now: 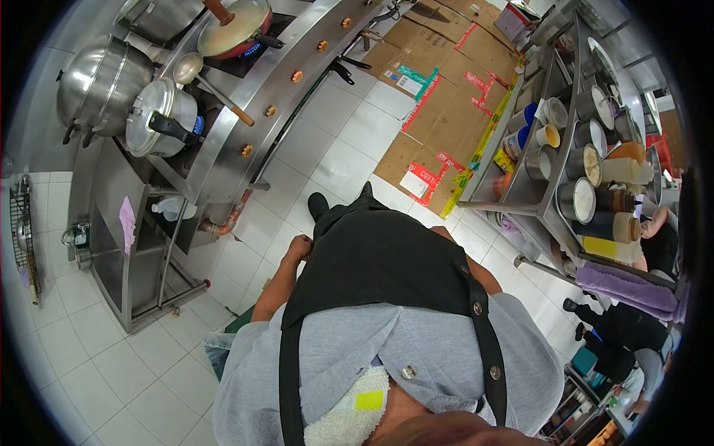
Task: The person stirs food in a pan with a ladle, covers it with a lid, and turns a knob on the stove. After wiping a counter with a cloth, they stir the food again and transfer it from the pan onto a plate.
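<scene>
My left hand [299,248] hangs at the left side of the black apron [387,256], close to its edge. Its fingers are curled in, and nothing shows in them. On the other side, only a small part of my right hand [443,233] shows past the apron; its fingers are hidden. Neither hand is near the cookware. A steel cooking range [245,111] stands to the left, with a pressure cooker [160,119] over a blue flame. Beyond it, a red pan [236,30] also sits over a flame. Between them lies a long wooden-handled ladle [212,85].
Flattened cardboard [424,97] covers the floor ahead. Along the right, a steel rack [520,201] holds several pots and containers, and a purple towel [625,288] hangs there. Other people [632,331] are beyond it. A large steel steamer pot [104,85] stands at far left.
</scene>
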`<state>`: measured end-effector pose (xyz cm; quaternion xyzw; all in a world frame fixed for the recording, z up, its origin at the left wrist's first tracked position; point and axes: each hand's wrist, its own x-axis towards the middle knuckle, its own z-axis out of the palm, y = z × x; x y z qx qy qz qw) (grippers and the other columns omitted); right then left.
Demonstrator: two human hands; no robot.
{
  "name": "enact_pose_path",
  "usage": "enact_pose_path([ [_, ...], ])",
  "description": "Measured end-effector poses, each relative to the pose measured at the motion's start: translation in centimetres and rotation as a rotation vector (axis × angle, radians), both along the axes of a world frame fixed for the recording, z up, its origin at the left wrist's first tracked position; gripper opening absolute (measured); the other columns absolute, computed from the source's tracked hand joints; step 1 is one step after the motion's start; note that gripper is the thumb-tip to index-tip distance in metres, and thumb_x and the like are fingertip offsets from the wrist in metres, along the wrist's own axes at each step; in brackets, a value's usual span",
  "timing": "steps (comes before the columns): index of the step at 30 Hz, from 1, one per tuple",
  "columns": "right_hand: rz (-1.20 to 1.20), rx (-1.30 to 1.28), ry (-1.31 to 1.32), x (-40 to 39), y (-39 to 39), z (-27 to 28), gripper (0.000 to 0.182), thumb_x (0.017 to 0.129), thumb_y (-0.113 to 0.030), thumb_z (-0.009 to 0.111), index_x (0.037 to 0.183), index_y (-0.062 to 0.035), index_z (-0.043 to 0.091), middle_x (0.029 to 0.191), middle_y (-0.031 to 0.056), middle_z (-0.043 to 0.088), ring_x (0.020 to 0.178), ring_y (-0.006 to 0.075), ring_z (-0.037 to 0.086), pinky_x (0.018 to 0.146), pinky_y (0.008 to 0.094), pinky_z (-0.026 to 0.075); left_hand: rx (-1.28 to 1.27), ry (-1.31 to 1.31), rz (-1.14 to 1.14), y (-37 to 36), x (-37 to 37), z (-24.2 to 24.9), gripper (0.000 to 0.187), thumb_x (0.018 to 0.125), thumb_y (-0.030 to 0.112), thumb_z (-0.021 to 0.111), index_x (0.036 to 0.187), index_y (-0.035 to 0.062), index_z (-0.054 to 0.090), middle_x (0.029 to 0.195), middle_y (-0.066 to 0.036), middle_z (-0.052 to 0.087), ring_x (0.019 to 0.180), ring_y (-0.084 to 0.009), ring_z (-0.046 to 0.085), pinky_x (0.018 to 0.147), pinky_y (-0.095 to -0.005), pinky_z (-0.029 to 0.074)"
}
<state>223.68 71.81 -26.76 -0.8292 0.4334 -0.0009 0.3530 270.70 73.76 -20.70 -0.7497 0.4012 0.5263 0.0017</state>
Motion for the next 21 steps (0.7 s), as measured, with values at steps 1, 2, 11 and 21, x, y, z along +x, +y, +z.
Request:
enact_pose_path([
  [1,-0.006,0.014,-0.001,0.0,0.0,0.1,0.029,0.073,-0.033,0.054,0.089,-0.0121,0.066,0.083,0.0132,0.065,0.080,0.0312,0.062,0.069,0.0390,0.050,0.000,0.004,0.007,0.0,0.0,0.0,0.019,0.077,0.006,0.048,0.091,0.0010,0.060,0.077,-0.014,0.063,0.056,-0.0247,0.062,0.046,-0.0366,0.054],
  [2,-0.013,0.029,-0.003,0.0,0.0,0.1,0.029,0.073,-0.033,0.054,0.089,-0.0122,0.066,0.083,0.0132,0.065,0.080,0.0312,0.062,0.069,0.0391,0.050,0.001,0.008,0.014,0.1,0.0,-0.1,0.019,0.077,0.006,0.048,0.091,0.0010,0.060,0.077,-0.014,0.063,0.057,-0.0249,0.062,0.045,-0.0368,0.054],
  [11,-0.001,0.083,0.129,0.4,-0.4,0.5,0.031,0.072,-0.035,0.054,0.090,-0.0129,0.066,0.086,0.0134,0.065,0.082,0.0324,0.062,0.071,0.0400,0.050,-0.006,0.038,0.029,0.2,0.2,-0.4,0.020,0.077,0.006,0.049,0.092,0.0011,0.060,0.077,-0.014,0.063,0.060,-0.0263,0.063,0.046,-0.0381,0.054],
  [21,0.136,0.006,0.142,0.7,-2.1,1.8,0.022,0.078,-0.027,0.054,0.082,-0.0081,0.063,0.074,0.0102,0.063,0.068,0.0237,0.060,0.060,0.0343,0.049,-0.175,-0.104,-0.354,1.1,2.4,-5.7,0.016,0.078,0.010,0.052,0.087,0.0006,0.061,0.070,-0.014,0.063,0.061,-0.0246,0.064,0.047,-0.0356,0.052],
])
